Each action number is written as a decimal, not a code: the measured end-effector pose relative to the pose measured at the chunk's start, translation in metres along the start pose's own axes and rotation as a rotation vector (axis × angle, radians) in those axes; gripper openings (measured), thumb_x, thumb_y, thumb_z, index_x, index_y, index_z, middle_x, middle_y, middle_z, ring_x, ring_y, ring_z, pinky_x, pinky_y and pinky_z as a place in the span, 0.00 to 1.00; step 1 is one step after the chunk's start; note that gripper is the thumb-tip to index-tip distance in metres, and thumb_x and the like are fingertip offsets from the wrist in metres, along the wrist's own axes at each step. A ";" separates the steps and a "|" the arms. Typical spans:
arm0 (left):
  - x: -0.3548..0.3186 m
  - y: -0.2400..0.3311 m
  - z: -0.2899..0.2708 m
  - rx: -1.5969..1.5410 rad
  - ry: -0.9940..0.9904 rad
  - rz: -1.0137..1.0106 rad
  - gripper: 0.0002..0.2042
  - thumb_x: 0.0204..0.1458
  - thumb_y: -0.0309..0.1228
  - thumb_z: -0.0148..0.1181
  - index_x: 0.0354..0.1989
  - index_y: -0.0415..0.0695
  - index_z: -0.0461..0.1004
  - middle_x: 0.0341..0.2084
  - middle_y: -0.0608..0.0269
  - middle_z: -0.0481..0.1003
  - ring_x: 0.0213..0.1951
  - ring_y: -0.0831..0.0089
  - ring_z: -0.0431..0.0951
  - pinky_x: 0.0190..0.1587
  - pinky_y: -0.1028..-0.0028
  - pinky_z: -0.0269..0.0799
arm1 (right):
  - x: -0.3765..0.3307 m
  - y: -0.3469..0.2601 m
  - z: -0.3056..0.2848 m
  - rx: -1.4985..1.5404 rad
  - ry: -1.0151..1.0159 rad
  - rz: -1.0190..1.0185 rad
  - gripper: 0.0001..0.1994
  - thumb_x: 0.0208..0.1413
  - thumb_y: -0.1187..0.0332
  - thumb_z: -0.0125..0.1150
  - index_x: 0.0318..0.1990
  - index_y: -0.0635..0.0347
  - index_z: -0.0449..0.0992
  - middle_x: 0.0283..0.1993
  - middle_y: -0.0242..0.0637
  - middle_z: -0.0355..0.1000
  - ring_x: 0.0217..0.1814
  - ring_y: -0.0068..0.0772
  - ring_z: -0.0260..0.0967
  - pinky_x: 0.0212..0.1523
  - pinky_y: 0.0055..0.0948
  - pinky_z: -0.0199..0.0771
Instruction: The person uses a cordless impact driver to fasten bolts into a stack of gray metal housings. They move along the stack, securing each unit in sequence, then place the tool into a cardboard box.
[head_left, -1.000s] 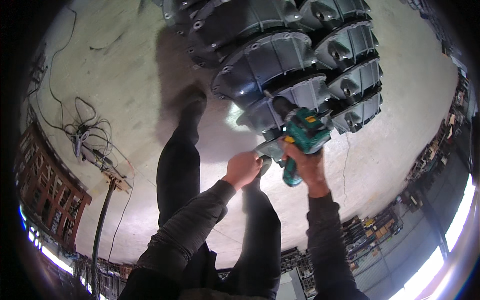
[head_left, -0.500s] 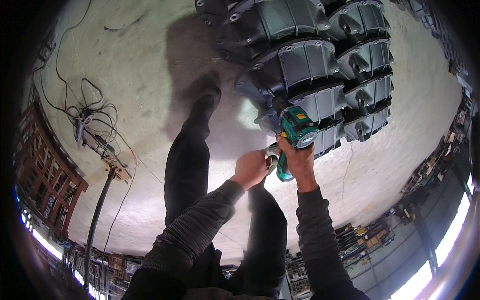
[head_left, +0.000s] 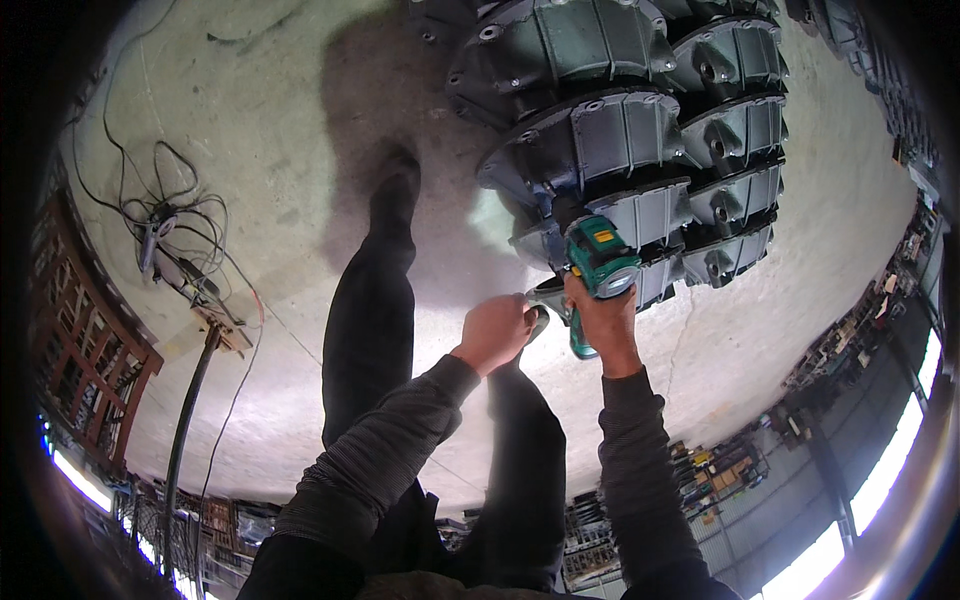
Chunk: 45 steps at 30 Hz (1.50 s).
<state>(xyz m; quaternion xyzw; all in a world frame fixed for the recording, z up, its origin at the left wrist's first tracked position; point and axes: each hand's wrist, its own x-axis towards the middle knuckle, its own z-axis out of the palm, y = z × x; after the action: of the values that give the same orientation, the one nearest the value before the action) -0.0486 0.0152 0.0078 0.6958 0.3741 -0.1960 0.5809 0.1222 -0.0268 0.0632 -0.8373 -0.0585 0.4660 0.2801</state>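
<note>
My right hand (head_left: pixel 608 322) is wrapped round the handle of a green and black cordless drill (head_left: pixel 603 258). The drill's dark nose points away from me, against the left side of a dark grey ribbed metal casting (head_left: pixel 640 212) in the near part of the stack. To its left, my left hand (head_left: pixel 494 334) is closed, its fingertips beside a small grey metal edge (head_left: pixel 547 292) below the drill. What those fingers hold, if anything, is hidden. More ribbed castings (head_left: pixel 625 130), with bolt holes along their flanges, overlap in two rows beyond the drill.
Tangled black cables (head_left: pixel 165 225) lie on the concrete floor (head_left: pixel 260 120) at the left, by a dark pole (head_left: pixel 190 430) with a wooden piece. A reddish-brown slatted pallet (head_left: pixel 85 330) stands at the far left. Shelves with boxes (head_left: pixel 720 475) line the lower right.
My left hand has shifted slightly left, away from the drill handle. The drill and my right hand sit slightly further right in view, and the whole scene has shifted a little.
</note>
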 end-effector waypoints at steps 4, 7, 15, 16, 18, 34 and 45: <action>0.001 0.000 -0.001 -0.015 0.026 0.009 0.14 0.62 0.40 0.56 0.31 0.43 0.78 0.28 0.49 0.80 0.33 0.47 0.81 0.36 0.51 0.77 | -0.004 0.000 0.008 -0.081 0.120 0.016 0.08 0.52 0.68 0.71 0.34 0.63 0.80 0.26 0.31 0.79 0.23 0.23 0.75 0.27 0.28 0.73; 0.001 -0.001 -0.003 -0.012 0.030 0.021 0.14 0.62 0.39 0.57 0.31 0.42 0.78 0.29 0.48 0.80 0.34 0.46 0.81 0.36 0.51 0.77 | -0.006 0.000 0.009 0.040 0.086 0.028 0.08 0.52 0.68 0.71 0.32 0.63 0.80 0.25 0.31 0.79 0.23 0.23 0.75 0.27 0.28 0.72; 0.002 -0.001 -0.003 0.008 0.037 0.026 0.14 0.62 0.40 0.57 0.31 0.42 0.78 0.27 0.47 0.80 0.32 0.46 0.81 0.35 0.50 0.76 | -0.002 0.007 0.010 -0.052 0.136 -0.040 0.07 0.52 0.69 0.70 0.30 0.62 0.80 0.23 0.31 0.78 0.23 0.22 0.74 0.28 0.29 0.73; 0.002 -0.001 -0.002 0.002 0.052 0.038 0.14 0.62 0.40 0.57 0.31 0.42 0.78 0.27 0.47 0.80 0.32 0.46 0.81 0.35 0.50 0.76 | -0.002 0.007 0.010 -0.046 0.138 -0.045 0.07 0.52 0.69 0.70 0.30 0.63 0.80 0.23 0.31 0.78 0.22 0.23 0.74 0.28 0.30 0.72; 0.001 0.000 -0.001 0.011 0.048 0.038 0.15 0.63 0.41 0.57 0.32 0.42 0.78 0.27 0.48 0.80 0.32 0.46 0.81 0.35 0.50 0.77 | -0.002 0.007 0.009 -0.049 0.117 -0.023 0.07 0.52 0.69 0.70 0.30 0.62 0.80 0.23 0.31 0.78 0.22 0.22 0.74 0.27 0.30 0.72; 0.000 -0.007 0.010 0.084 -0.015 -0.008 0.13 0.61 0.39 0.56 0.36 0.43 0.80 0.30 0.48 0.81 0.36 0.46 0.82 0.39 0.51 0.77 | -0.002 0.000 -0.013 -0.217 0.020 -0.190 0.09 0.52 0.67 0.70 0.33 0.65 0.82 0.24 0.31 0.78 0.26 0.22 0.76 0.30 0.30 0.75; 0.012 0.000 -0.026 -0.022 0.003 -0.054 0.14 0.61 0.41 0.56 0.33 0.43 0.78 0.30 0.46 0.80 0.36 0.45 0.82 0.39 0.50 0.77 | -0.015 0.005 -0.013 -0.437 0.178 -0.007 0.16 0.48 0.67 0.76 0.41 0.68 0.80 0.39 0.47 0.81 0.39 0.33 0.80 0.41 0.37 0.78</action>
<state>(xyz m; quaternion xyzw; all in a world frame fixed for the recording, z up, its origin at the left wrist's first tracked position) -0.0455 0.0434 0.0058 0.6793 0.3956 -0.2066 0.5825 0.1236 -0.0418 0.0764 -0.9156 -0.1362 0.3655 0.0977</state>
